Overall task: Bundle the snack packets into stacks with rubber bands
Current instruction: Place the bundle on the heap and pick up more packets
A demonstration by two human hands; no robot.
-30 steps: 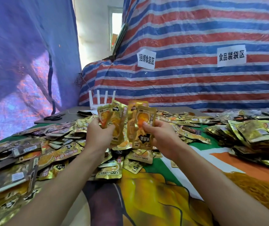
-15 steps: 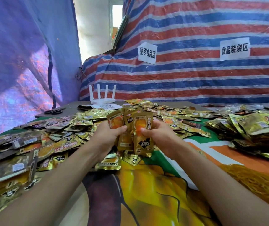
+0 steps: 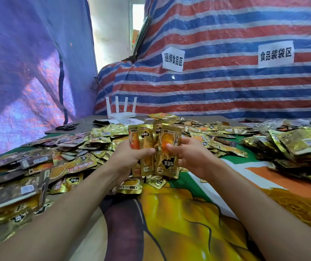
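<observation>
Our two handfuls of glossy gold foil snack packets (image 3: 166, 147) now merge into one upright fan, L hand (image 3: 130, 158) & R hand (image 3: 193, 157) both gripping it over the cloth-covered table (image 3: 188, 213); needs squaring, no band seen.

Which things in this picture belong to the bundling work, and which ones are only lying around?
For the job: held packets, gripped by the left hand and the right hand; loose packets on the left; packet pile on the right. No rubber band shows.

Lying about: white router; black scissors; printed sheet; wall signs.
</observation>
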